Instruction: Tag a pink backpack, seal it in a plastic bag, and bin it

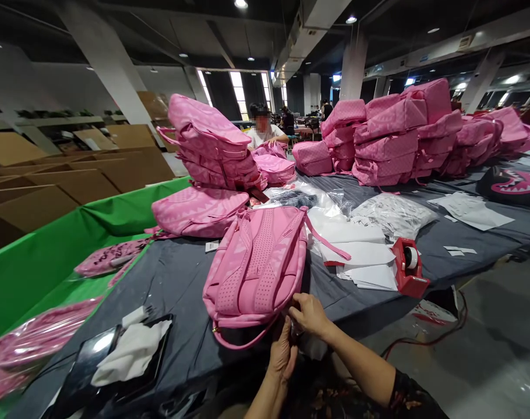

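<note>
A pink backpack (258, 265) lies back-side up on the grey table (173, 279), its straps pointing away from me. Both my hands meet at its near bottom corner. My right hand (309, 314) rests on top with curled fingers pinching something small at the bag's edge. Just below it, my left hand (283, 352) is closed against the same spot. What the fingers hold is too small to name.
Stacks of pink backpacks (391, 137) fill the far table, with another pile (210, 145) beside a seated person (262, 131). White paper sheets (361, 256) and a red tape dispenser (408, 267) lie right of my bag. A green bin (50, 256) holds bagged backpacks at left.
</note>
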`<state>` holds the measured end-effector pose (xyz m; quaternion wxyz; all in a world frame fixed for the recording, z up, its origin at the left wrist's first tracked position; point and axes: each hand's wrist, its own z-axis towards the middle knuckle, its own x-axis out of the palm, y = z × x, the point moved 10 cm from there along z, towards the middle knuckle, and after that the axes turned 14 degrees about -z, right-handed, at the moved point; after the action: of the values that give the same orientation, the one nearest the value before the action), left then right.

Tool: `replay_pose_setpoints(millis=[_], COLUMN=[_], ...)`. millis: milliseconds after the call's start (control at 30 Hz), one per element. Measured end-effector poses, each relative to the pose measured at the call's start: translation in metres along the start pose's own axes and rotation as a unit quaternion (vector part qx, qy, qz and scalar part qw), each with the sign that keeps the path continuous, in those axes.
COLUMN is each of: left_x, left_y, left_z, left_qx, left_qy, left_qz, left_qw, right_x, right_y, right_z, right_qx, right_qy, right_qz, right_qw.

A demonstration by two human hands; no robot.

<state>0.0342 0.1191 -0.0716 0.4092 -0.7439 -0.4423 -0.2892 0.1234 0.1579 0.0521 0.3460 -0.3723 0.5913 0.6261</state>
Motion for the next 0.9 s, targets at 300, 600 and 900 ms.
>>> replay_pose_setpoints(millis=[300, 600, 900], left_x=[0.004, -0.005, 0.004], left_y=[-0.016, -0.023, -0.026], left_z=[-0.008, 0.000, -0.005], left_qx=[0.064, 0.097, 0.108], left_qy=[0.000, 0.018, 0.034], left_qz=[0.069, 0.144, 0.140], left_qw=[0.996, 0.985, 0.984], right_x=[-0.126, -0.233, -0.224], right_y=[-0.132, -0.321, -0.337], right_z=[-0.068, -0.192, -0.167], right_qx=[0.097, 0.436, 0.456], right_qy=[-0.272, -0.375, -0.388], right_qz=[0.043, -0.019, 0.022], right_qw=[0.957, 0.818, 0.801])
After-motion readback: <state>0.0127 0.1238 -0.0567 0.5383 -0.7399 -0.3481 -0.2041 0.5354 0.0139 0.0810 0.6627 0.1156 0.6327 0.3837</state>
